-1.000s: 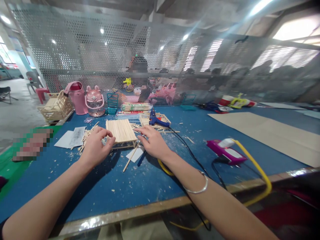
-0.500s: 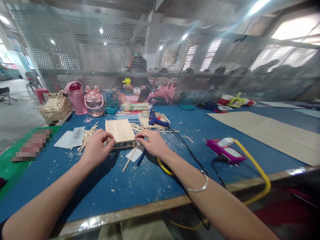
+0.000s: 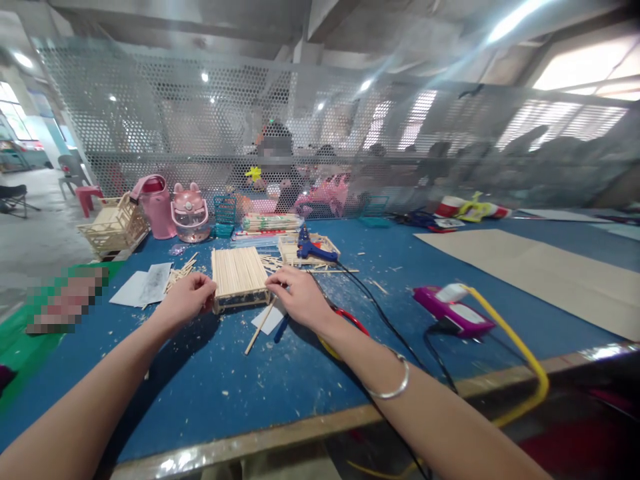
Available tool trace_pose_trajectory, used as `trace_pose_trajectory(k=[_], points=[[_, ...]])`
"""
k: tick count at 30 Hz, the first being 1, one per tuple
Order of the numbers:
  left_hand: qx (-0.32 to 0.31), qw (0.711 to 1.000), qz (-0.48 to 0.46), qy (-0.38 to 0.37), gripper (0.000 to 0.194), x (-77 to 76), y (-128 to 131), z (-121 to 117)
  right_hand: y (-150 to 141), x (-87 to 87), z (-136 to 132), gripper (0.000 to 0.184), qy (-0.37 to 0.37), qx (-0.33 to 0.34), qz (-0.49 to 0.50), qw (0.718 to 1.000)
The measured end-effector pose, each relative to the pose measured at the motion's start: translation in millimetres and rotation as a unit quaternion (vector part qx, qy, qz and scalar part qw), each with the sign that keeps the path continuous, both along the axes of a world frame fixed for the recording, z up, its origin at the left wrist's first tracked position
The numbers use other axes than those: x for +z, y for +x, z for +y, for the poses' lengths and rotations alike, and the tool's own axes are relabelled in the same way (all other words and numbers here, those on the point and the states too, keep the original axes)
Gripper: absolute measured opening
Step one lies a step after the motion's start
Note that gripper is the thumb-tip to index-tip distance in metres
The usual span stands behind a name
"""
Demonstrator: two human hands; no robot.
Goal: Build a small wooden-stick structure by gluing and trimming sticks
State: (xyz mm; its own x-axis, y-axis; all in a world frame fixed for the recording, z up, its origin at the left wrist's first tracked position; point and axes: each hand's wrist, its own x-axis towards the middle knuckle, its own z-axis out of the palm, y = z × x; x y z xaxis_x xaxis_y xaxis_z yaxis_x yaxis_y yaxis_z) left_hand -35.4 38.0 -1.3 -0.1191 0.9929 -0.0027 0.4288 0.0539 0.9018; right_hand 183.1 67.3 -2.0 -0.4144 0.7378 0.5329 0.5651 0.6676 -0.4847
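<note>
A small platform of pale wooden sticks, with slats side by side on a low open frame, sits on the blue table before me. My left hand is curled closed at its left front side, fingertips against the edge. At the right front corner, my right hand pinches the edge between thumb and fingers. Under that hand lie a loose stick, a white paper piece and a dark blue tool partly hidden by it. Red and yellow handles show beside my right wrist.
Behind the platform a blue glue gun rests on a stick tray, its cord running right. Loose sticks and papers lie left. A purple power strip and cardboard occupy the right. Bottles and a perforated screen stand behind.
My left hand has shifted slightly left and down, from the platform's front corner to its left side, with fingers more curled. My right hand stays at the right corner. The camera has tilted up slightly.
</note>
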Motion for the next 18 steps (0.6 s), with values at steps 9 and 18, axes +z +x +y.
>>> trace_pose_trajectory(k=[9, 18], points=[[0.059, 0.968, 0.164, 0.181, 0.018, 2.3, -1, -2, 5, 1.3, 2, 0.023, -0.047, -0.045, 0.054, 0.996], [-0.039, 0.892, 0.325, 0.312, 0.024, -6.8, 10, -8, 9, 4.1, 2, 0.012, -0.087, -0.058, 0.048, 0.993]])
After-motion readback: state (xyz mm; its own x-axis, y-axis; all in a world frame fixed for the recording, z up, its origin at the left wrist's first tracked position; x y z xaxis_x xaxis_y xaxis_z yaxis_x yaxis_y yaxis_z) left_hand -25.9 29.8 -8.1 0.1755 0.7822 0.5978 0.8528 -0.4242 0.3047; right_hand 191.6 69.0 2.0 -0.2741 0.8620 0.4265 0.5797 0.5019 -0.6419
